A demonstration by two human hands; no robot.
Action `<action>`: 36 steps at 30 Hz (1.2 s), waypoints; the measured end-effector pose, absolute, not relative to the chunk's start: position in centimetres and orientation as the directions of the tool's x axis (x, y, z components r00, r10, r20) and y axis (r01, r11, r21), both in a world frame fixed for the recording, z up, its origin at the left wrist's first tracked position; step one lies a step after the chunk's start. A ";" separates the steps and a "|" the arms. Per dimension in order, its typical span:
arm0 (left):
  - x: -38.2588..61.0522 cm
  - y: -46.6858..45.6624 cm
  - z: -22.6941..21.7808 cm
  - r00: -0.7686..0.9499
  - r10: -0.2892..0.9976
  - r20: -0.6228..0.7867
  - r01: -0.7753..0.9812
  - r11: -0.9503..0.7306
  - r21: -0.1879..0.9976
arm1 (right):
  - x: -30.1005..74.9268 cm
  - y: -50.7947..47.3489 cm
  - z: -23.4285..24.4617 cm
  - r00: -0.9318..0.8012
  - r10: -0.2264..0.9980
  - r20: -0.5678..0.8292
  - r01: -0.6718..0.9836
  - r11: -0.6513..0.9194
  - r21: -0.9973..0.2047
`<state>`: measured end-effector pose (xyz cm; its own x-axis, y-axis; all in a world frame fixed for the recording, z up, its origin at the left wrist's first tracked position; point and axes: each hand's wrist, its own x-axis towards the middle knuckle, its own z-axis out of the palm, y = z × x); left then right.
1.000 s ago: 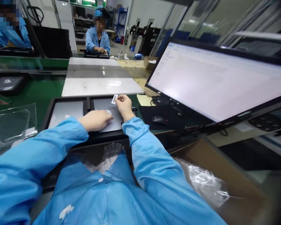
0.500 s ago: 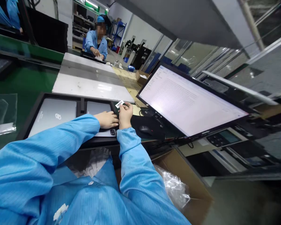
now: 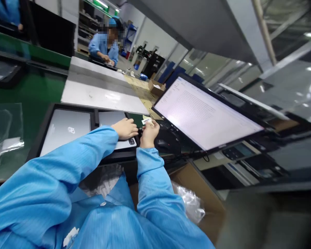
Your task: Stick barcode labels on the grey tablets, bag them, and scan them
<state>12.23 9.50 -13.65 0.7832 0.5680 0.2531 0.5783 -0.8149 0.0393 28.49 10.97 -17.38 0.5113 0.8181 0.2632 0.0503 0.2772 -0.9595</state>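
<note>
R hand point(image 3: 149, 133) pinches barcode label point(image 3: 146, 121) at fingertips, just right of L hand point(image 3: 125, 128), which lies flat on silver device point(image 3: 114, 119) in tray point(image 3: 45, 121). Judgement: keep device pinned, align label square before pressing.

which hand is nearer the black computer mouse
Right. The right hand, pinching a small white barcode label, is just left of the black computer mouse; the left hand rests farther left on the silver tablet.

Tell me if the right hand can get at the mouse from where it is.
Probably yes. The right hand pinches a small barcode label just left of the black mouse, with nothing between them. But its fingers are occupied by the label.
</note>
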 end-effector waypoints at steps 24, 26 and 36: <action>7.7 7.1 -12.1 0.697 0.712 -0.084 0.716 -0.689 0.112 | 26.6 6.4 -17.3 0.260 0.826 0.499 0.463 0.347 -0.815; 7.4 5.8 -11.6 0.676 0.733 -0.082 0.737 -0.667 0.110 | 26.2 6.4 -17.1 0.209 0.843 0.496 0.537 0.324 -0.778; -6.5 -10.3 -11.8 0.132 0.975 0.178 0.954 -0.174 0.245 | 32.8 -0.8 -20.3 -0.101 0.925 0.366 0.636 0.343 -0.692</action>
